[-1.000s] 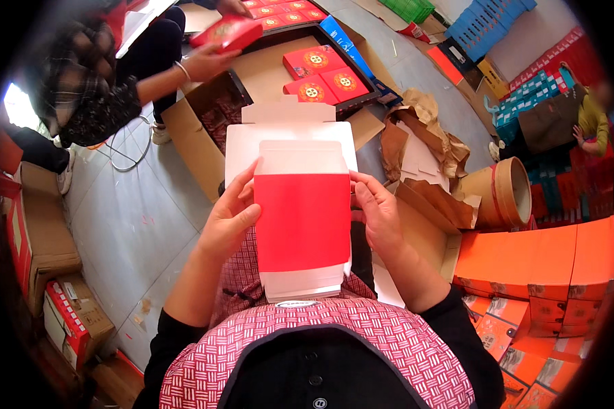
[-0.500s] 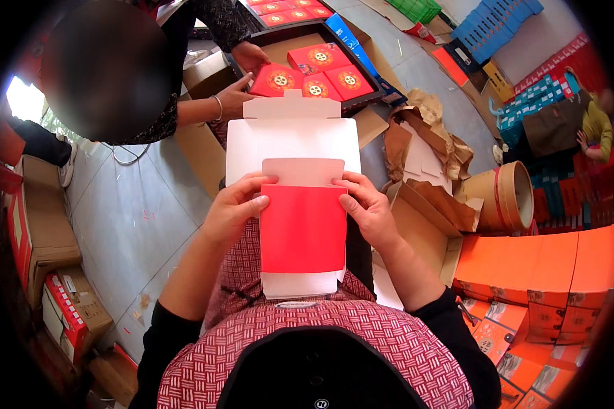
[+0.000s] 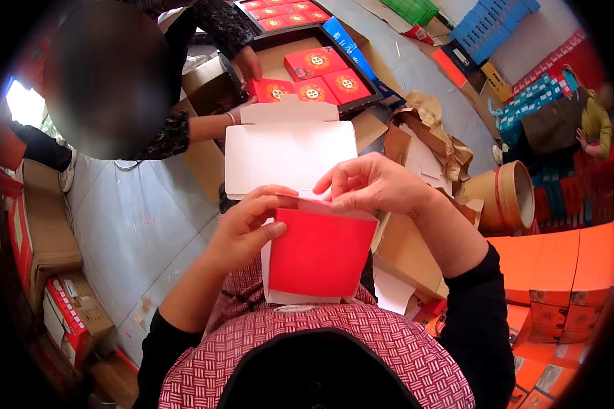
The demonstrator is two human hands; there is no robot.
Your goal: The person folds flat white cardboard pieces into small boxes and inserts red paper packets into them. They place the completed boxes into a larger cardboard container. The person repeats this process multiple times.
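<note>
Red, plain-faced carton [image 3: 323, 252], clasped in the left hand [image 3: 249, 221], flap [image 3: 312, 200] pinched by the right hand [image 3: 378, 185]; gold emblems mark boxes [image 3: 317, 61] beyond.

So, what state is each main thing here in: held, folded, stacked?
Red carton: held, slightly tilted.
Left fingers: gripping its upper left.
Right fingers: bent, touching its top edge.
White cardboard panel: unfolded.
Black-rimmed tray: partly filled.
Brown wrapping paper: crumpled.
Orange boxes: stacked.
Blue crates: stacked.

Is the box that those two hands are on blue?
No, the box at the left hand and right hand has a plain red front.
</note>
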